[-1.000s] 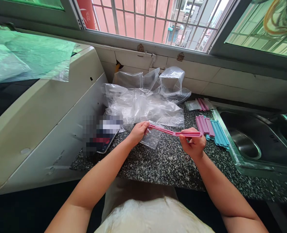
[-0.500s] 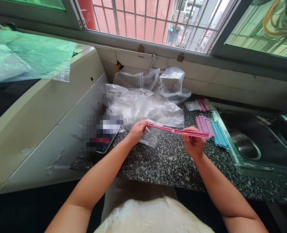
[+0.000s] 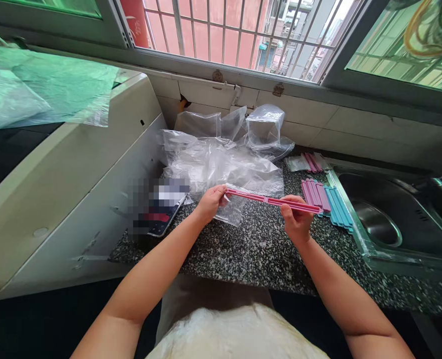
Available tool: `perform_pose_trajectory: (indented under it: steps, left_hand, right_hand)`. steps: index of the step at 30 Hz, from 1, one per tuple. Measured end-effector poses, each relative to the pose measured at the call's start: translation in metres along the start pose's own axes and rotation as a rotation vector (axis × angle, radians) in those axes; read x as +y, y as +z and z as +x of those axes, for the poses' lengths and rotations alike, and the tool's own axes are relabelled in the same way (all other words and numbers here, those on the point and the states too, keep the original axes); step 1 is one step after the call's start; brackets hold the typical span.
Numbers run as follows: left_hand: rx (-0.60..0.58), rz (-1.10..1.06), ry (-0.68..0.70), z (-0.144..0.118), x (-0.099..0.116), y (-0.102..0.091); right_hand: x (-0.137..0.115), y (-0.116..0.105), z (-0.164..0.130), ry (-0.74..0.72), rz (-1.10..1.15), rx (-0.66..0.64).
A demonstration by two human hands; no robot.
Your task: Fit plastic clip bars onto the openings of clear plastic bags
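One pink clip (image 3: 268, 200) is up near the middle of the frame, opened out almost straight, its right end sloping a little lower than its left. The left hand (image 3: 210, 205) has the left tip in a narrow pinch of thumb and fingers. The right hand (image 3: 298, 222) is closed around the other half, thumb on the near side, with the clip's end poking out past the fingers. A small clear bag (image 3: 231, 213) shows just below the left half of the clip; I can't tell whether the left hand grips it too.

Beyond the hands, crumpled bags (image 3: 221, 164) are heaped on the speckled counter (image 3: 251, 254). To the right of centre, pink clips (image 3: 316, 193) lie in a row beside blue clips (image 3: 338, 208), close to the sink (image 3: 393, 256) at the right of the frame. A packet (image 3: 298, 162) lies above them in the frame. Left of centre, a partly blurred phone (image 3: 168, 223) lies near the left forearm. A barred window (image 3: 239, 32) spans the top.
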State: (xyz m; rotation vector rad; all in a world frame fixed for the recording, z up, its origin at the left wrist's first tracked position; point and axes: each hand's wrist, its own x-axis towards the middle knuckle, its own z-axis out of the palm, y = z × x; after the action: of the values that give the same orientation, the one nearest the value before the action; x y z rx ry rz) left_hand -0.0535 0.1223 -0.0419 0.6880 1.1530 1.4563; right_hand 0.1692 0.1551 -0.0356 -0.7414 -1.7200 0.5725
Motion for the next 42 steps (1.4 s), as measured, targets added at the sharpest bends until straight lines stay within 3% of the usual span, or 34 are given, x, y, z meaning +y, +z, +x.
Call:
perform_pose_trajectory:
  steps: [5,15,21,30,42]
  left_hand:
    - [0.019,0.082,0.05,0.001,-0.002,-0.002]
    - [0.041,0.16,0.067,-0.002,0.0,0.0]
    - [0.016,0.192,0.063,-0.001,-0.003,-0.001]
    - [-0.022,0.273,0.089,-0.003,-0.001,-0.002]
    - [-0.03,0.311,0.102,-0.002,-0.001,-0.004]
  right_hand:
    - [-0.001,0.0,0.0,0.003,-0.008,-0.005]
    - [-0.001,0.001,0.004,-0.18,-0.096,-0.021]
    - [0.001,0.002,0.004,-0.183,-0.094,-0.06]
    - [0.004,0.005,0.006,-0.122,-0.099,-0.212]
    - [0.005,0.003,0.011,-0.274,-0.269,-0.324]
